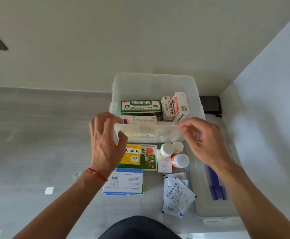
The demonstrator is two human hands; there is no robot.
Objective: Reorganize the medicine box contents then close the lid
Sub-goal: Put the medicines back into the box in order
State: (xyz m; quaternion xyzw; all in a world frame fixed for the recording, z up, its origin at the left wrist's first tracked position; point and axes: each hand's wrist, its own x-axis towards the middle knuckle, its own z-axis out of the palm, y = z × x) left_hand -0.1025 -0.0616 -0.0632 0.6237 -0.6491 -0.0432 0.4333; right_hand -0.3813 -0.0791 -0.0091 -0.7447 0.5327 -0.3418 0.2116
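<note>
The medicine box point(155, 87), a translucent tub, stands on the grey worktop point(37, 135) against the back wall, near the right-hand corner, its long axis running away from the person. Inside it, four cartons are visible: one green carton point(140, 105) lying crosswise with its printed face up, two white cartons point(167, 106) point(181, 105) standing on edge beside it and leaning right, and one pale carton point(141, 119) lying flat in front. The lid point(215, 178), with its purple handle point(215, 184), lies to the right of the box, long axis parallel to it. On the worktop in front of the box: three bottles point(166, 150) point(177, 147) point(181, 160) grouped together, a yellow carton point(132, 156) lying on a green carton point(148, 156), a blue-edged carton stack point(125, 181), a small white carton point(165, 165), and several white sachets point(177, 197). The left hand point(104, 144) is at the box's near left corner, fingers point(111, 118) spread over the rim, thumb against the front wall. The right hand point(204, 140) hovers at the near right corner, fingers curled loosely, holding nothing visible.
</note>
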